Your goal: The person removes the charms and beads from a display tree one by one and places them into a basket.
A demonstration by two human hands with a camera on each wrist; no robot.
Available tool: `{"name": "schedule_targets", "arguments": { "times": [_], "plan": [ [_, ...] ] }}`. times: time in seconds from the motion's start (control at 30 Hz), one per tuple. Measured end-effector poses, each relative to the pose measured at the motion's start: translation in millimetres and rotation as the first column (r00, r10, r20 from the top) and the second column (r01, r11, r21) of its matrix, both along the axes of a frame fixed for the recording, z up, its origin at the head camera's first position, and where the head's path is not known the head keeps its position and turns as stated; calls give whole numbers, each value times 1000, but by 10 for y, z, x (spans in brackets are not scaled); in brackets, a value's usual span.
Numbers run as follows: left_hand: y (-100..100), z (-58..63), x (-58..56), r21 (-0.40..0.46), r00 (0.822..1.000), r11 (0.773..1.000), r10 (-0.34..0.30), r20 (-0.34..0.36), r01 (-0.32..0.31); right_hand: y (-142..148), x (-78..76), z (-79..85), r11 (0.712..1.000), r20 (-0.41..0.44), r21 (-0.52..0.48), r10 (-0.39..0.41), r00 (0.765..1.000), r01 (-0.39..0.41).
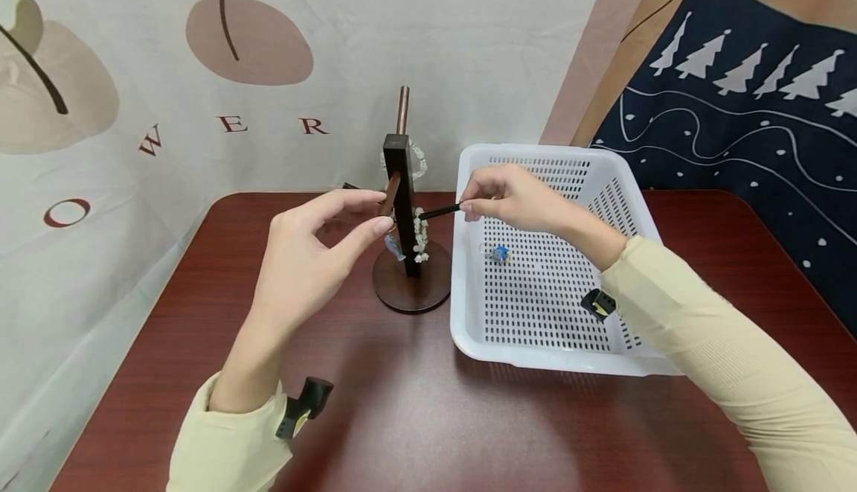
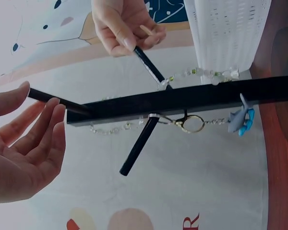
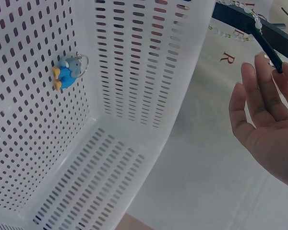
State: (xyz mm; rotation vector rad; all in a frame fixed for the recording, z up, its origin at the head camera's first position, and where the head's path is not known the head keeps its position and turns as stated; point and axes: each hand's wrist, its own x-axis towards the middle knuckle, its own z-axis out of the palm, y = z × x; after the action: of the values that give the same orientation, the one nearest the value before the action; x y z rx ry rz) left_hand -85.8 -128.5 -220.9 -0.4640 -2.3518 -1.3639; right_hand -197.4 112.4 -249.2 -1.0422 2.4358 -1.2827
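Dark-wood jewellery stand (image 1: pixel 405 231) sits on the surface (image 1: pixel 375 425) beside the white basket (image 1: pixel 556 359); the left hand (image 1: pixel 294 261) pinches its front peg (image 1: pixel 391 192), the right hand (image 1: pixel 510 196) a side peg (image 1: pixel 440 211); it should feel stiff and light, best gripped by the post (image 2: pixel 197 99)

Left hand (image 2: pixel 26 151) pinches one peg (image 2: pixel 57 101); keychain (image 2: pixel 237 120) hangs from another peg (image 2: pixel 137 148).

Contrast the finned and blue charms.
The finned charm hangs on the stand; the blue charm lies in the basket. The finned charm is slender; the blue charm is stubby, with orange parts. The finned charm's ring looks gold; the blue charm's ring, silvery. Both have some blue.
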Motion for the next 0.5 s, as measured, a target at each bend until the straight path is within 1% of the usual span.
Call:
{"name": "schedule_targets", "arguments": {
  "times": [0.1,0.3,0.5],
  "plan": [
    [26,-11,-2,11,1000,1000,18,-17,-18,-3,3,1,1000,7,-9,4,1000,-4],
    [35,-18,7,-10,998,999,44,-38,-44,0,8,4,1000,19,-7,6,1000,-6],
    [47,-3,13,14,999,999,33,-7,-33,21,-3,18,1000,23,13,9,1000,-9]
  ]
}}
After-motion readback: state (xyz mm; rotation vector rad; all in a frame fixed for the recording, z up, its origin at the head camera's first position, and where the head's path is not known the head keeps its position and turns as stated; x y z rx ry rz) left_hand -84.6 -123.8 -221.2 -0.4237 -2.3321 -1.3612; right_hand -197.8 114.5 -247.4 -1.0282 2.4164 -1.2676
